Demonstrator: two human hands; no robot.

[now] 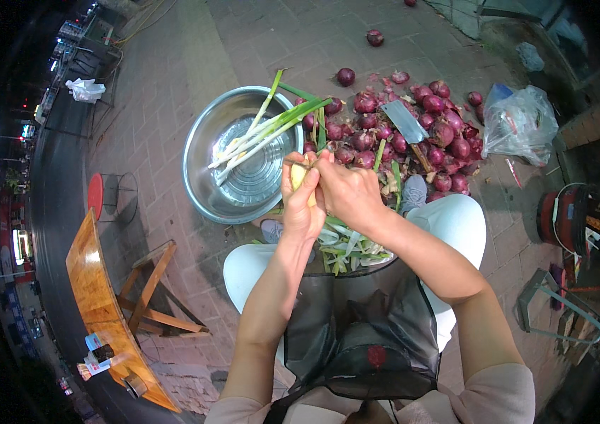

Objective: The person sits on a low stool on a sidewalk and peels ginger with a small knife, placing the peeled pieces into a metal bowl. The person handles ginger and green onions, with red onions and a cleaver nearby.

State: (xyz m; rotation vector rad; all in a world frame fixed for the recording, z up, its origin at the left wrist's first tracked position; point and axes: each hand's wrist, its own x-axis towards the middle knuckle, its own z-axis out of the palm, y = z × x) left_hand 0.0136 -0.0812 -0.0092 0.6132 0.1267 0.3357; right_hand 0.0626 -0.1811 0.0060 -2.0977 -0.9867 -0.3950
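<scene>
In my left hand is a pale yellow piece of peeled produce, perhaps ginger; its kind is not certain. My right hand meets it from the right, fingers closed on a thin dark tool whose full shape is hidden. Left of my hands, a steel basin holds several scallions and small yellow pieces. A cleaver lies on a heap of red onions beyond my right hand. Green scallion trimmings lie between my knees, below my hands.
A clear plastic bag sits right of the onions, and a dark red bucket stands farther right. To the left are a wooden table and a red stool. Loose onions lie on the paving. A metal frame is at lower right.
</scene>
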